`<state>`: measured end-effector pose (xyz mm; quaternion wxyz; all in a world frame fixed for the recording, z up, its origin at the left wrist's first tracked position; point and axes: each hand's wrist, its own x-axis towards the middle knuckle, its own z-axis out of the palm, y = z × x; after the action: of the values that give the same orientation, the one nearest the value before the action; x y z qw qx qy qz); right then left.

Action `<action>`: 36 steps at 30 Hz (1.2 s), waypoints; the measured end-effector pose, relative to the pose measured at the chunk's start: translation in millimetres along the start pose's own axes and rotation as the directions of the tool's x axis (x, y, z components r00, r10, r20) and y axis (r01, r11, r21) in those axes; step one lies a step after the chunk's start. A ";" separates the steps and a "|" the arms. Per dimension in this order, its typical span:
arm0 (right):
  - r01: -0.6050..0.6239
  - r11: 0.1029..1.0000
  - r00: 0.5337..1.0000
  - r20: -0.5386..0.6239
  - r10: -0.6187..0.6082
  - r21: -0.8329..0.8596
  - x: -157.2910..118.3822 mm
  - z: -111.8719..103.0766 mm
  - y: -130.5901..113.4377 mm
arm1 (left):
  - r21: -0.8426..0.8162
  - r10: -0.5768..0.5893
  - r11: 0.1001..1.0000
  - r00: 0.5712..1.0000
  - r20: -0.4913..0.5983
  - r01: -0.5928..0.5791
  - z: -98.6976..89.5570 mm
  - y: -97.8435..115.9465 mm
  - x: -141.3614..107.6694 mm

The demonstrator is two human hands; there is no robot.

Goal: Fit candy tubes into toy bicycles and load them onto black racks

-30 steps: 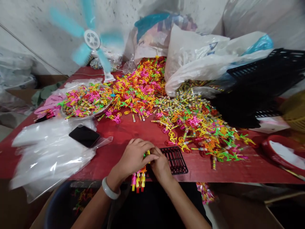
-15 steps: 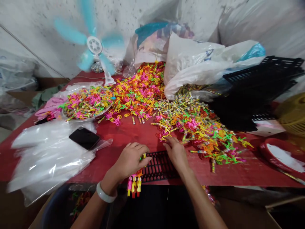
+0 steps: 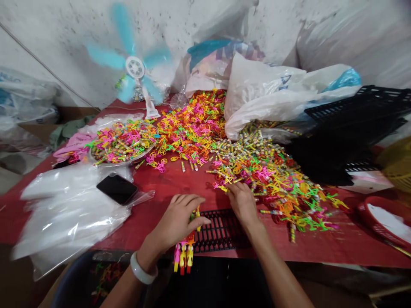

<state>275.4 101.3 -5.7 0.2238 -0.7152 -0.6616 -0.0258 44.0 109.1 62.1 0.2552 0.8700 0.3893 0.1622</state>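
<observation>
- Head: black rack [image 3: 215,231] laid at red table [image 3: 170,182] edge, bright pieces [image 3: 183,256] at its left end.
- Left hand [image 3: 181,216] laid over pieces; finger grip can't be told.
- Right hand [image 3: 243,204] placed at pile [image 3: 272,171]; finger grip can't be told.

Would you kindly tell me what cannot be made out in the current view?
- Head view: the black rack's left end, hidden by the left hand and coloured pieces.
- Head view: whatever the right hand may pinch, hidden by its own fingers.
- Head view: the fan's blade edges, blurred.
- Head view: the red basket's right side, cut off by the picture's edge.
- Head view: any print on the loose tube, too small.
</observation>
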 end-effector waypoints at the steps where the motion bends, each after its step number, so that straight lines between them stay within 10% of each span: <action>1: 0.012 0.998 0.998 -0.061 -0.009 0.057 -3.4 -0.9 -6.3 | -0.068 -0.056 0.996 0.997 -0.048 0.052 0.2 -0.9 1.1; 8: 0.208 0.897 0.976 -0.147 -0.162 0.390 -12.0 -1.7 -79.3 | -0.487 -0.361 0.841 0.915 -0.182 0.235 3.2 -7.0 25.7; 12: 0.248 0.735 0.964 -0.089 -0.250 0.631 14.6 11.0 -79.4 | -0.554 -0.477 0.791 0.828 -0.294 0.259 -9.8 -20.0 28.2; 16: 0.069 0.968 0.997 -0.061 -0.056 0.240 64.9 22.7 -49.8 | -0.617 -0.546 0.739 0.777 -0.314 0.269 -20.7 -28.8 23.7; 20: 0.011 0.996 0.996 0.086 -0.004 -0.086 111.6 29.9 -31.2 | -0.647 -0.559 0.712 0.778 -0.288 0.273 -18.0 -27.9 25.8; 28: 0.193 0.976 0.959 0.230 -0.165 -0.105 103.9 35.0 -13.2 | -0.664 -0.601 0.680 0.755 -0.261 0.312 -18.0 -37.0 26.3; 36: 0.149 0.977 0.989 -0.006 -0.150 0.150 84.2 31.7 -11.8 | -0.735 -0.598 0.621 0.771 -0.219 0.272 -13.1 -30.8 29.7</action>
<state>266.3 191.5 -2.8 0.2725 -0.6446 -0.7142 0.0093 38.5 153.3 57.7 0.4845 0.5323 0.5567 0.4147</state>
